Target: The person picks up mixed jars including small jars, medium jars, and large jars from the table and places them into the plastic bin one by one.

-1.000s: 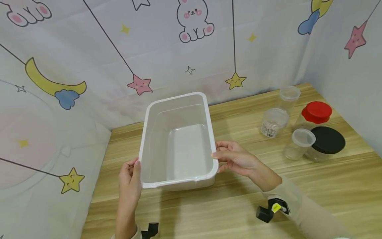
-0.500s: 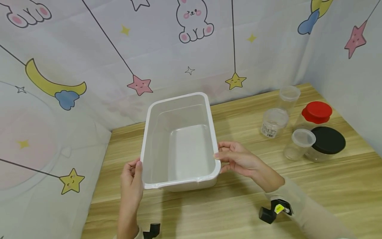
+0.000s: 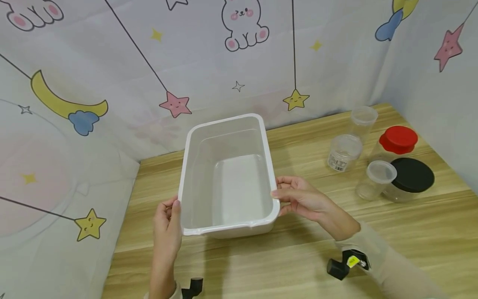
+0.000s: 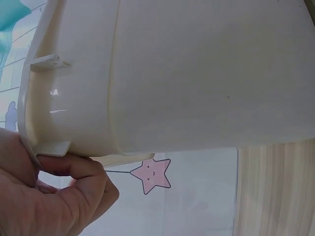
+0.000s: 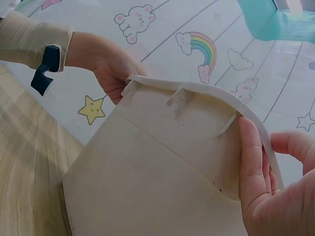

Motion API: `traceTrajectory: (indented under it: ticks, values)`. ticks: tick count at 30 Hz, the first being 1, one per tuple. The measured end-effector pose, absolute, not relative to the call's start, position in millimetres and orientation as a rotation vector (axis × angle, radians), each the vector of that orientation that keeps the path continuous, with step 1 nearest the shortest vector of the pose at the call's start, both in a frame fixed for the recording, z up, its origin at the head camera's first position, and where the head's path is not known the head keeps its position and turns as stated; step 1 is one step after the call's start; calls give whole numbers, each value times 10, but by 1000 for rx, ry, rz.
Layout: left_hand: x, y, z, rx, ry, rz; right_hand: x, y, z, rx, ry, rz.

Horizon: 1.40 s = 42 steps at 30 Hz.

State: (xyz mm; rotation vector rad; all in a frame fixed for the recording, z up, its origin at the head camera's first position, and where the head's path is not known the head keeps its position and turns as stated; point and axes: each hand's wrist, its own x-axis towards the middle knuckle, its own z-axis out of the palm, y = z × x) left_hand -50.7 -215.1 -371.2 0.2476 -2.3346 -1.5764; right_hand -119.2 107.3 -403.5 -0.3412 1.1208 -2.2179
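Tub (image 3: 242, 189) slightly rightward in both hands (image 3: 167, 226) (image 3: 304, 200), seemingly aloft

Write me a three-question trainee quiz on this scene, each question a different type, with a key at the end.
1. Multiple choice: What do the left hand and right hand both hold?
A) the tabletop
B) the white tub, by its rim
C) the wall hanging

2. True or false: In the head view, the red-lidded jar stands to the right of the tub.

3. Fill in the blank: The lid of the wide jar just in front of the red-lidded one is ____.

Key: 1. B; 2. True; 3. black.
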Motion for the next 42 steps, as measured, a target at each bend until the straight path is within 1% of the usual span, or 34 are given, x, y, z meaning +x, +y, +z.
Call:
traceTrajectory:
  ticks: [28, 42]
  values:
    - [-484, -2069, -3738, 207, -2362, -1572, -1193, 1196, -4038, -372, 1112, -2217]
    - [-489, -2015, -3735, 231, -2383, -1553, -1200, 1269, -4049, -393, 1080, -2225]
